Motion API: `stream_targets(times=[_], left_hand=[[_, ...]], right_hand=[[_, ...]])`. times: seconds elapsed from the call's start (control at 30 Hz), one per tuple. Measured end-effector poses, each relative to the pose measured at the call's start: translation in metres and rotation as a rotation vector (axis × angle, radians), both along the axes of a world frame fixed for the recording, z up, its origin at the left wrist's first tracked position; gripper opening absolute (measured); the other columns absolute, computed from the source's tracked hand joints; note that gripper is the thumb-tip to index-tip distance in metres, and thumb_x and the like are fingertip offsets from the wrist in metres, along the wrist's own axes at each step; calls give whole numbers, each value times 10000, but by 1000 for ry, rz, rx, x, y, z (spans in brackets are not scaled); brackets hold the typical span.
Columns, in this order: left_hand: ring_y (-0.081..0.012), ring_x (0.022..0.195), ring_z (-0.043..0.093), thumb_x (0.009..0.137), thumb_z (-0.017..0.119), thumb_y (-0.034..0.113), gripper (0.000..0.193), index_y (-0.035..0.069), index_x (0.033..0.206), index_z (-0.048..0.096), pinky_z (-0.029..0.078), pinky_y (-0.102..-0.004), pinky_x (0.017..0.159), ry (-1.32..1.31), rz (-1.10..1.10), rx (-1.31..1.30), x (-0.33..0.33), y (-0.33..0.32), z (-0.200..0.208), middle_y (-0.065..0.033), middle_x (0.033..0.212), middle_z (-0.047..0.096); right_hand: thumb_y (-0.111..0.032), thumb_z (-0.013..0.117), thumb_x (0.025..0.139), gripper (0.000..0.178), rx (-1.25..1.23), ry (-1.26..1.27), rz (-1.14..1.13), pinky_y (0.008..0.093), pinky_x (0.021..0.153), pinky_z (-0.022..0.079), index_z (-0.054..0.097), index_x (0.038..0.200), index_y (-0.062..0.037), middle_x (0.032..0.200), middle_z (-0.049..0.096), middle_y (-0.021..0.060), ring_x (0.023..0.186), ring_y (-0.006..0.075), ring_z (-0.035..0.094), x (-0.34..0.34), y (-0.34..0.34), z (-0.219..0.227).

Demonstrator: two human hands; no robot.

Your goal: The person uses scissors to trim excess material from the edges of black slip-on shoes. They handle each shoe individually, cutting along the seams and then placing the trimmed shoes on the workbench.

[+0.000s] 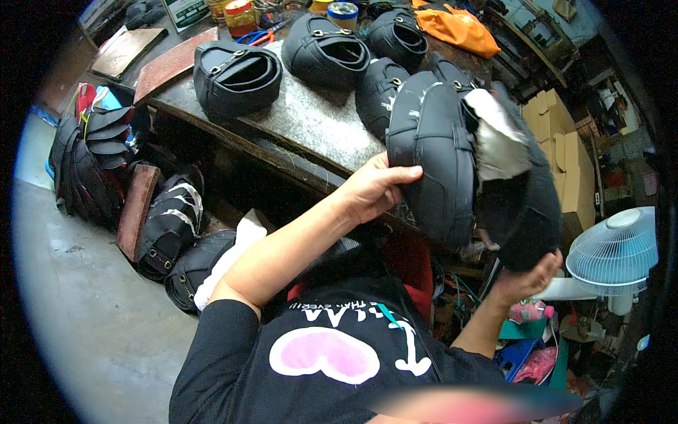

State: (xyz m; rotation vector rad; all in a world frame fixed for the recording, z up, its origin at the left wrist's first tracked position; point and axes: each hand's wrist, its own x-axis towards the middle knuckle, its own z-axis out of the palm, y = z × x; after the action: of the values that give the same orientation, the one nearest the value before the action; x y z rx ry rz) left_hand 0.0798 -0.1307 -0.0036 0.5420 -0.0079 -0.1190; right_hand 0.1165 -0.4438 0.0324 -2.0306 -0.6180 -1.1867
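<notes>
I hold a nested bundle of black shoe uppers (434, 155) up in front of the table's right end. My left hand (374, 189) is closed on its left side, with the thumb lying over the black surface. Under the bundle's lower right end, my right hand (531, 278) supports it, and part of that hand is hidden behind the black material. A pale, shiny flap (498, 138) shows in the bundle's opening. Behind it, more black uppers with buckled straps stand on the table, among them one at the left (236, 79) and one in the middle (325, 53).
The worktable (304, 106) has a worn grey top. Jars (240, 18), blue-handled pliers (263, 37) and an orange cloth (459, 30) lie toward its back. More bundled uppers (169, 233) rest on the floor at left. A fan (611, 251) and cardboard boxes (568, 159) stand at right.
</notes>
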Motion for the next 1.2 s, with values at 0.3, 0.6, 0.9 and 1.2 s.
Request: stream_targets(times=[0.3,0.6,0.9,1.2], left_hand=[[-285,1152,631,805,745,71,576,-13,1332,530,479,-459,1032,-163,124,-124,-106,46,-12,-151,1265,639],[-270,1178,636,933,648,98,455,43,1366,522,483,-462,1066,-169,313,-409,-148,63,-61,-119,1296,644],[-178,1040,693,1005,558,138,218,38,1176,651,567,-326,934,5,522,-388,-162,49,-38,-92,1182,705],[-185,1076,679,997,580,137,183,48,1126,674,496,-376,1044,10,546,-474,-168,56,-58,-78,1157,717]], right_hand=[[-209,529,1028,401,358,30,-211,386,1044,403,587,1195,151,1230,622,244,1111,283,573,34,-11,29],[-213,538,1044,315,320,33,-75,293,786,433,597,1095,92,908,581,68,845,143,487,56,22,25],[-244,569,999,446,586,119,-1,381,1018,457,562,1293,92,1239,609,209,1145,288,603,63,40,29],[-130,657,890,337,273,174,346,312,850,503,586,1184,17,1055,646,102,911,175,596,70,61,53]])
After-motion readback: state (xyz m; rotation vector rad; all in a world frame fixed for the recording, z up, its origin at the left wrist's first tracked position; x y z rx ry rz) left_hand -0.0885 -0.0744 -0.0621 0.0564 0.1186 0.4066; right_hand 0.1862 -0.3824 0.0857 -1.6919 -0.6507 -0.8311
